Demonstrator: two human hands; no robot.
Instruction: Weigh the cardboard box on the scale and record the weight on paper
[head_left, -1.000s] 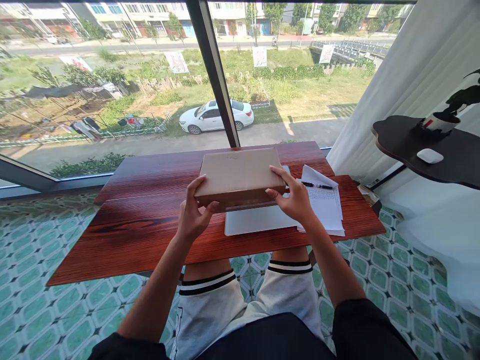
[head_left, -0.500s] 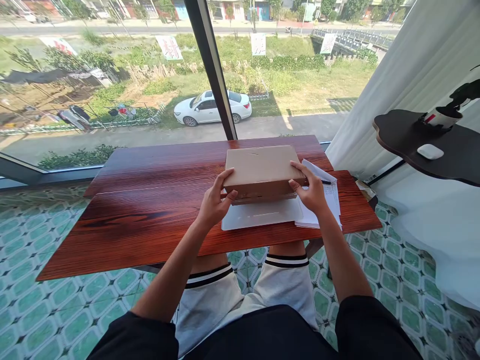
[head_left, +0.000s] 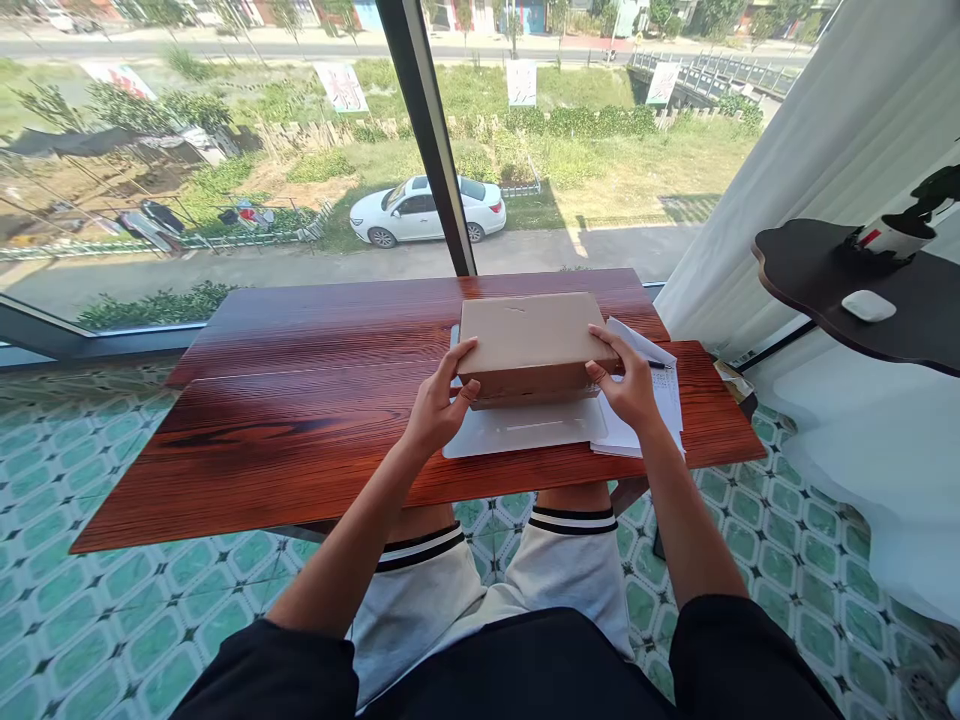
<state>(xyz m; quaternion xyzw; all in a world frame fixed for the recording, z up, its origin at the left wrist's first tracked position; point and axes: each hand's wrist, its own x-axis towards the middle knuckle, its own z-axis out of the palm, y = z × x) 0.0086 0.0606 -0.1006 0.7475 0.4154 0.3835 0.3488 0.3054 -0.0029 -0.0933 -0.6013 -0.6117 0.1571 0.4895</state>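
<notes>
A closed brown cardboard box (head_left: 532,335) is gripped between my two hands. My left hand (head_left: 442,400) holds its left end, fingers on the top edge and thumb against the front face. At the right end, my right hand (head_left: 624,378) grips the same way. Below the box lies a flat silver-white panel, apparently a closed laptop (head_left: 525,428); the box covers much of it. Whether the box rests on it or hovers just above, I cannot tell. White paper sheets (head_left: 660,405) with writing lie beside it, partly under my right hand, with a dark pen (head_left: 658,365) on them.
The reddish wooden table (head_left: 247,440) stands before a large window with a dark frame post (head_left: 431,130). To the right, a dark wavy-edged shelf (head_left: 817,285) carries a white mouse-like object (head_left: 868,305) and a potted plant (head_left: 896,235). A white curtain (head_left: 757,220) hangs behind it.
The box has shifted slightly to the right in both hands, and more of the silver panel's left edge shows. The view has also moved a little.
</notes>
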